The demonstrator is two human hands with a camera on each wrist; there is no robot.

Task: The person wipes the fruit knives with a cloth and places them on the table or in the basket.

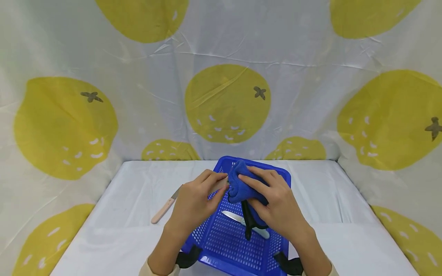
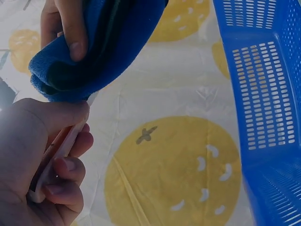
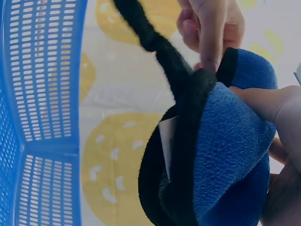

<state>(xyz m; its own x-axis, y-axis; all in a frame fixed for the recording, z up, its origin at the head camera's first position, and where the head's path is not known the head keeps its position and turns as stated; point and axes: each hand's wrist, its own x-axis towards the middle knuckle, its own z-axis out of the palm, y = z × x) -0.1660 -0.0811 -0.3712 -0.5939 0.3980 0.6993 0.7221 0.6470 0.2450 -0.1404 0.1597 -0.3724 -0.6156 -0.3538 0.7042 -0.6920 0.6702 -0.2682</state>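
Blue terry cloth [image 1: 238, 188], one piece with black edging, is held up over the basket. We count two hands, one cloth, one blue basket [image 1: 231, 251], two knives lying loose and one pale handle [image 2: 62, 147] in the grasp.

Left hand [image 1: 194, 200]: pinching the handle between thumb and curled fingers. Right hand [image 1: 280, 202]: gripping the cloth, thumb on one side, fingers on the other.

In the head view we find the handle's long axis running crosswise, tilted slightly up towards the right; its far end points into the folded cloth — what lies inside, we cannot tell. One black strap [image 1: 247, 220] hangs from the cloth, its end lowest.

Of the loose knives, the white-bladed knife [image 1: 233, 216] lies in the basket — tip to the upper left, butt to the lower right, partly covered by the strap in our view. The pink-handled knife [image 1: 162, 211] lies on the white table [image 1: 114, 230], left of the basket, blade pointing away and rightward.
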